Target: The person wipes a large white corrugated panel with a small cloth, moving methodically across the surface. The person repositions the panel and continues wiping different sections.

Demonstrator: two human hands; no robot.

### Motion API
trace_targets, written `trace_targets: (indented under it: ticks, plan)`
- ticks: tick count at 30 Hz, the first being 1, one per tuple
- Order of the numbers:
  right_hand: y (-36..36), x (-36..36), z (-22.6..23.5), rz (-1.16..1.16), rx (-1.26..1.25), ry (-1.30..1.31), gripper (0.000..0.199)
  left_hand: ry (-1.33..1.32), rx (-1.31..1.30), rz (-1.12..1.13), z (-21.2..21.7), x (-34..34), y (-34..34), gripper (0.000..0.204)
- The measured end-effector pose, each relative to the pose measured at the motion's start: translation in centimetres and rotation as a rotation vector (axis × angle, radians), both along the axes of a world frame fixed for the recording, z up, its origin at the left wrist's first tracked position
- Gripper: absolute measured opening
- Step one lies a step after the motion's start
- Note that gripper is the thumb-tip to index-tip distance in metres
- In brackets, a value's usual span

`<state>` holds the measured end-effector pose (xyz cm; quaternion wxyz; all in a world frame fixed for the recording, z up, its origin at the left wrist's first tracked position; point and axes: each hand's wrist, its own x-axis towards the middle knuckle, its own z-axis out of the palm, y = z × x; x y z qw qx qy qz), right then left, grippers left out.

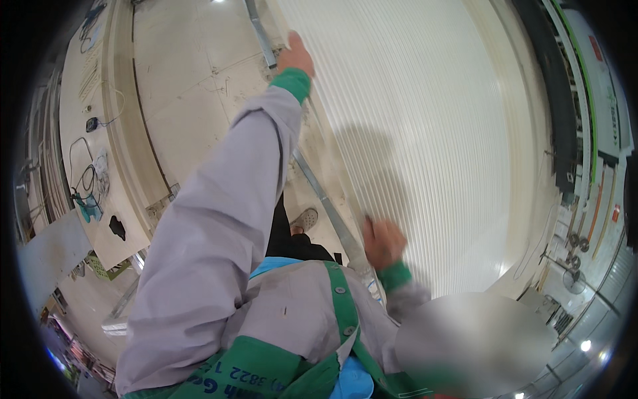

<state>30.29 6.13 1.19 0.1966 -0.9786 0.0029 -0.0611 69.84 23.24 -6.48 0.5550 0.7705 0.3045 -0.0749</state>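
A large white ribbed sheet (438, 133) lies before me and stretches away to the far side. Along its left edge my left hand (297, 58) reaches far forward, its fingers stretched out at the border. I see nothing held in it. Closer to my body, my right hand (384, 243) is closed above the sheet's near left edge. A small dark tip (368, 218) sticks out from its fingers, but the thing itself is too hidden to name. The shadow of my head and shoulders falls across the ribs.
A grey metal bar (322, 193) runs below the sheet's left edge. To the left, a long pale table (100, 146) carries cables and small dark items. My shoe (306, 220) stands on the tiled floor (186, 113). Dark machinery (541, 73) lines the right side. A blurred patch covers the lower right.
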Motion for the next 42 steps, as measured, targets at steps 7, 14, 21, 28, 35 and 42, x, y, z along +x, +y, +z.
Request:
trace_targets:
  ticks: [7, 14, 21, 28, 35, 42]
  plan:
    - [-5.4, -18.6, 3.8, -0.06, -0.005, 0.172, 0.029, -0.041, -0.097, 0.168, -0.3, 0.3, 0.4, 0.085]
    - [2.8, 12.5, -2.0, 0.082, 0.134, -0.22, 0.023, -0.173, 0.367, 0.016, -4.4, 3.0, 1.3, 0.054]
    - [2.6, 9.5, -1.1, 0.006, 0.076, -0.025, 0.026, -0.204, 0.658, -0.374, -6.9, 5.9, 3.9, 0.068]
    - [-6.0, -21.0, 3.1, -0.079, -0.015, 0.15, 0.025, -0.373, 0.684, -0.346, -7.7, 6.1, 4.2, 0.065]
    - [-9.2, -31.0, 5.1, -0.189, -0.008, 0.349, 0.021, -0.376, 0.535, -0.302, -6.7, 4.9, 4.0, 0.068]
    - [-7.4, -24.9, 2.9, -0.204, -0.022, 0.249, 0.02, -0.392, 0.314, -0.234, -6.5, 4.0, 3.8, 0.07]
